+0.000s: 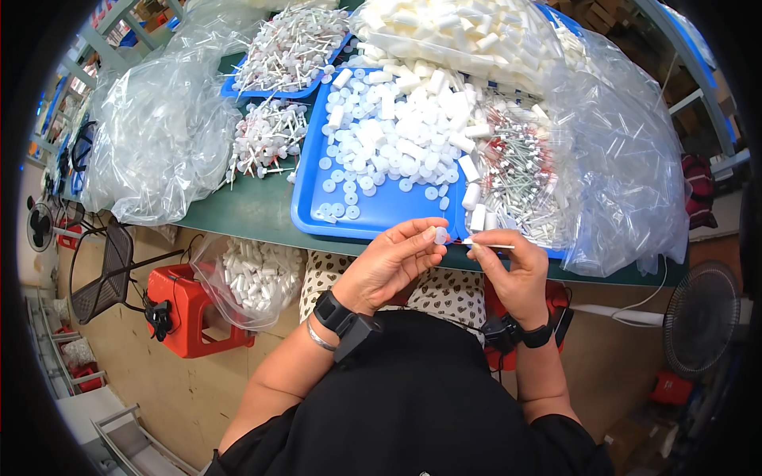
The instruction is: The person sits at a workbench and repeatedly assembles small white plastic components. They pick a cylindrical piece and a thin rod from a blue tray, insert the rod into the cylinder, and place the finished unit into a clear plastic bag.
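Over the table's near edge, my left hand (394, 264) pinches a small translucent plastic disc (440, 236) between thumb and fingertips. Just right of it, my right hand (512, 274) grips a thin pale stick (498, 246) whose white end points toward the disc. I cannot tell whether stick and disc touch. Behind my hands lies a blue tray (381, 226) with many loose translucent discs (389, 159) and white foam-like cylinders (432, 99). On the right, another blue tray holds a heap of thin metal-stemmed pieces (516, 170), some with red parts.
Small stemmed pieces (270, 135) are piled on the green table (254, 210) and in a blue tray (230, 86) behind. Clear plastic bags (151, 143) cover the left, more (619, 159) the right. Below stand a red stool (178, 309), a bag of white cylinders (258, 274) and a fan (701, 317).
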`<state>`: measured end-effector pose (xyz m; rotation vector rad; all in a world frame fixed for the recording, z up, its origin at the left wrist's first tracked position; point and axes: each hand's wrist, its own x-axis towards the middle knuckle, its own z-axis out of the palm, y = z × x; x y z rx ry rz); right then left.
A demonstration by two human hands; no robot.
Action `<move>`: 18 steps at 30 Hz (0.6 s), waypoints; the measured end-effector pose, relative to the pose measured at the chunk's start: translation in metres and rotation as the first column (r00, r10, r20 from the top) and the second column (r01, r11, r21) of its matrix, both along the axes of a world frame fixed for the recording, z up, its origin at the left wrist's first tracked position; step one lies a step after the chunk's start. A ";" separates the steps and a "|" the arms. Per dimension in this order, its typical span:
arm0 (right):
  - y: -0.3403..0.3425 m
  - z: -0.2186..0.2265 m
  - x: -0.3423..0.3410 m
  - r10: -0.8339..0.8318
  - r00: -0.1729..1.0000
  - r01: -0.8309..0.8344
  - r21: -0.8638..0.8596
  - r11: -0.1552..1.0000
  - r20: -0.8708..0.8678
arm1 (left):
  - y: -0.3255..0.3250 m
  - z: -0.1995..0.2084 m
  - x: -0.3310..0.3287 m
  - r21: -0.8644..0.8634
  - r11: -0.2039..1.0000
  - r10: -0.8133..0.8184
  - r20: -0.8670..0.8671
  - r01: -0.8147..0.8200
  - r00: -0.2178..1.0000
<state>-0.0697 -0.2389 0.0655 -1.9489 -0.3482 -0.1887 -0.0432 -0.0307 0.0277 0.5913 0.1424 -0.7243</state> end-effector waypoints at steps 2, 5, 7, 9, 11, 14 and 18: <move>0.001 0.000 -0.003 -0.038 0.987 0.066 0.176 0.982 -0.156 | 0.001 0.001 0.000 -0.006 1.000 -0.019 -0.003 0.019 1.000; 0.004 0.003 -0.003 -0.047 0.948 0.160 0.343 0.926 -0.316 | 0.001 0.000 0.000 -0.008 0.999 -0.038 -0.006 0.038 0.999; 0.004 0.002 -0.002 -0.035 0.935 0.182 0.391 0.902 -0.353 | 0.001 0.000 -0.001 -0.020 0.999 -0.051 0.001 0.051 0.999; 0.005 0.003 -0.004 -0.022 0.934 0.174 0.401 0.899 -0.356 | 0.001 0.000 -0.001 -0.015 0.998 -0.056 0.002 0.056 0.998; 0.006 0.002 -0.006 -0.026 0.944 0.151 0.358 0.921 -0.330 | 0.001 -0.002 -0.001 0.008 0.998 -0.054 -0.003 0.055 0.999; 0.006 0.003 -0.007 -0.057 0.975 0.102 0.205 0.974 -0.217 | 0.001 -0.005 0.000 0.019 0.998 -0.055 -0.004 0.055 0.998; 0.005 0.004 -0.003 -0.056 0.996 0.057 -0.006 0.998 0.062 | 0.001 -0.006 0.000 -0.061 0.997 -0.040 -0.047 0.037 0.998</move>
